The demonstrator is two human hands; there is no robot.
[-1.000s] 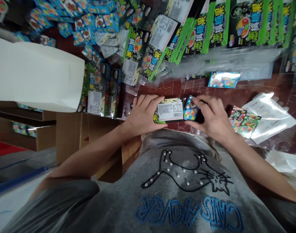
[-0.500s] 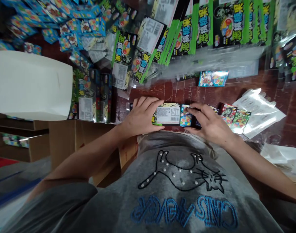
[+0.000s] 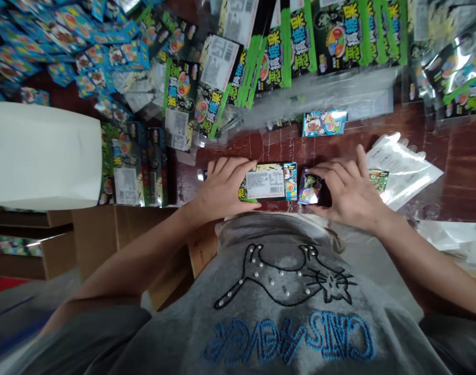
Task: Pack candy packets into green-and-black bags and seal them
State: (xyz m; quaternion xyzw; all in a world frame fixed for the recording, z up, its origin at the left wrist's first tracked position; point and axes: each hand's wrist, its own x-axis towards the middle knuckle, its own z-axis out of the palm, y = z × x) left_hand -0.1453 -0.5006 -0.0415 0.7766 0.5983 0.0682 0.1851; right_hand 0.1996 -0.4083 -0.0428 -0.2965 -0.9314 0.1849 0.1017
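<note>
Before you, a dark red-brown tabletop (image 3: 261, 143) stretches across toward three o'clock, its glossy, marked surface catching pale light. Between eight and nine o'clock, you have open brown cardboard cartons (image 3: 93, 234) below table height, with a red patch (image 3: 3, 284) beyond. At eight, a blue edge (image 3: 11, 338) blurs; your ten o'clock corner is dim.
</note>
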